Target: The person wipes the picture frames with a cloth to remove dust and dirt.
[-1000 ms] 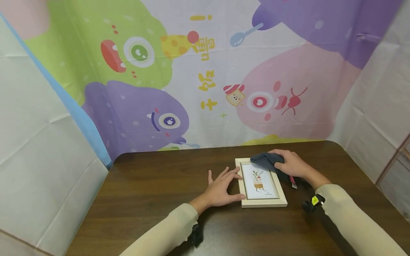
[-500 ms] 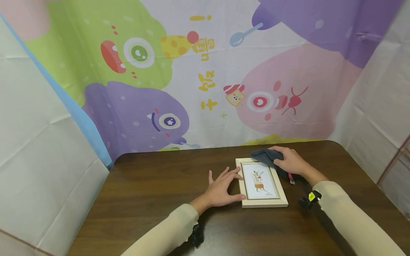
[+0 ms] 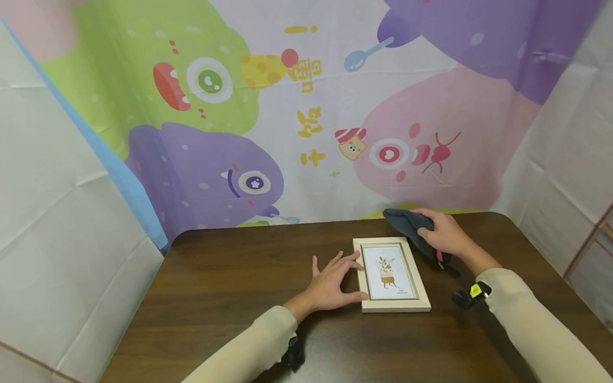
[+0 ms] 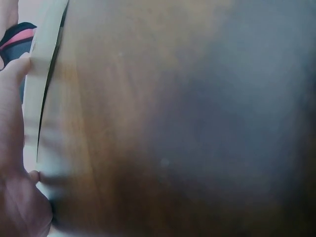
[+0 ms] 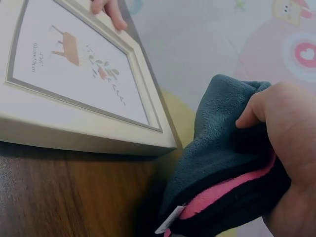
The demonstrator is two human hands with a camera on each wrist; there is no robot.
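A cream-coloured picture frame (image 3: 392, 276) with a potted-plant print lies flat on the dark wooden table (image 3: 230, 276). My left hand (image 3: 328, 282) rests against its left border, thumb and fingers spread and fingertips on the edge. My right hand (image 3: 445, 234) grips a folded dark grey cloth (image 3: 411, 226) with a pink layer and a small white tag. The cloth is just past the frame's far right corner. In the right wrist view the cloth (image 5: 217, 128) hangs beside that corner, thumb pressed on it. The left wrist view shows the frame's side (image 4: 42, 74) along the left fingers.
A printed cloth backdrop (image 3: 306, 106) with cartoon monsters hangs directly behind the table's far edge. White sheets (image 3: 62, 213) close in the left and right sides. Black wrist cameras (image 3: 294, 354) sit under both sleeves.
My right hand has moved the cloth off the frame's upper right corner, away and slightly to the right. The left hand and the frame have stayed in place.
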